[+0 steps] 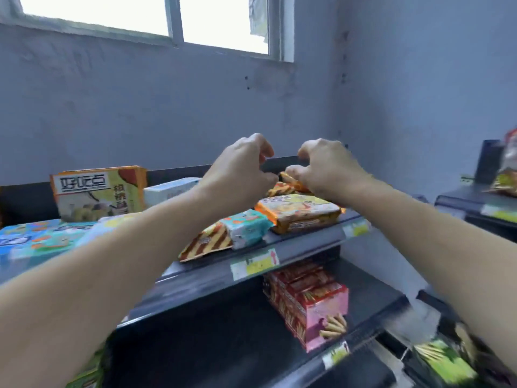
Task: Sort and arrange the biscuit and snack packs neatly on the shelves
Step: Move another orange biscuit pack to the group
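Striped snack pack (283,188) at back of top shelf (307,243), pinched by right hand (327,168); left hand (240,168) curled beside, grip unclear.

The right hand (327,168) hides most of the striped pack (281,189); the price labels (254,263) are too blurred to read.

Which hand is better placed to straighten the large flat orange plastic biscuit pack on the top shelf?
Probably the right hand: it hovers just behind the large flat orange plastic biscuit pack, forearm crossing above it. The left hand is farther left.
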{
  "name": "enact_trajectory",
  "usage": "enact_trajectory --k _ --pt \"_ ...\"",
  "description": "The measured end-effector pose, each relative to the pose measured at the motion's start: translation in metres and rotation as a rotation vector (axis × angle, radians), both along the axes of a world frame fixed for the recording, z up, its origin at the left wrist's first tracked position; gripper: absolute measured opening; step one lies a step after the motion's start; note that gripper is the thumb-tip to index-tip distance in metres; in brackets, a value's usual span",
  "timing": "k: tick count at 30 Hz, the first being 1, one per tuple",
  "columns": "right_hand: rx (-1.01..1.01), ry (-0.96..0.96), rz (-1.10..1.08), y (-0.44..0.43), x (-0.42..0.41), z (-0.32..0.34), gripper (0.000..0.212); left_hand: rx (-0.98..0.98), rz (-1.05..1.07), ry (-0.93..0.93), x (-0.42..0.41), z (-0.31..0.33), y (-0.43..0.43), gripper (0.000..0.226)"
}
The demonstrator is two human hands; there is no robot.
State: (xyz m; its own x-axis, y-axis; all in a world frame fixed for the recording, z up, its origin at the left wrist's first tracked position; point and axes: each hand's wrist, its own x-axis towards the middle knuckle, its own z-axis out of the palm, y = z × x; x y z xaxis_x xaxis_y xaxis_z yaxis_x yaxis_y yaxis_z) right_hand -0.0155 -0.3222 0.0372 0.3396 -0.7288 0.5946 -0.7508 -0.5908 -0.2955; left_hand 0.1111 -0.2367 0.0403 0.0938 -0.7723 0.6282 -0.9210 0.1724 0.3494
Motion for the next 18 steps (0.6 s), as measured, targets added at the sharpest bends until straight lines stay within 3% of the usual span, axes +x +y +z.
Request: enact_trajectory --k 7,18 --pt "0.071 -0.12 -0.149 -0.06 -0.114 0.004 0.037 0.064 -0.028 0.012 -0.078 0.012 -0.07 0.033" --pt "0.049 -0.147 -0.211 -0.146 -0.149 0.006 0.035 0.135 -0.049 0.075 -0.095 0.014 -0.171 0.034"
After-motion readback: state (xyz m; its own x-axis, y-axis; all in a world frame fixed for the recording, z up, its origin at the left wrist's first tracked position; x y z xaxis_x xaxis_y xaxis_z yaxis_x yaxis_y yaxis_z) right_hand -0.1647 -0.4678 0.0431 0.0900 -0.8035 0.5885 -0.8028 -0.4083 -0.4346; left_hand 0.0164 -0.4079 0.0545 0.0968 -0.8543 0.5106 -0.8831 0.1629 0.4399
